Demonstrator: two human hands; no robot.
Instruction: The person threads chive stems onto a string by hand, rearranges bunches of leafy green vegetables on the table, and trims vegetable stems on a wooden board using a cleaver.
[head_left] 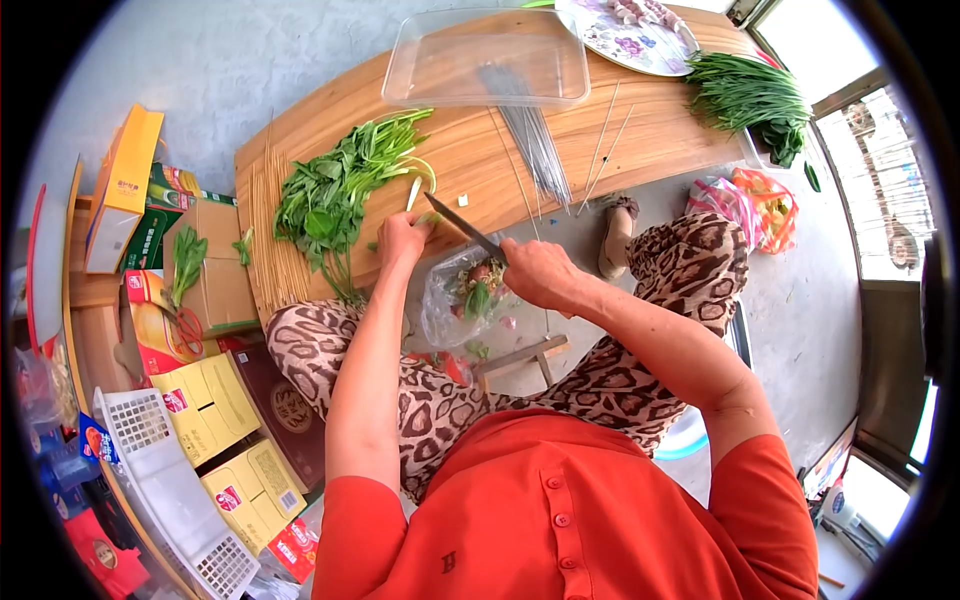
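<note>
My right hand (537, 272) is closed round the handle of a knife (462, 222). The blade points up and left, its tip close to my left hand (404, 239). My left fingers pinch a small greenish piece of vegetable (430, 218) at the table's near edge; its exact kind is unclear. Just beyond lie a white stalk (413, 193) and a small white cut piece (462, 200). A heap of leafy greens (335, 190) lies left of my left hand. Below the blade, a clear plastic bag (445, 300) holds vegetable scraps.
On the wooden table (640, 130) are metal skewers (540, 150), bamboo skewers (262, 230), a clear plastic tub (480, 50), a flowered plate (640, 45) with skewered pieces and a bunch of green chives (745, 95). Boxes (205, 405) and a white basket (180, 490) stand at left.
</note>
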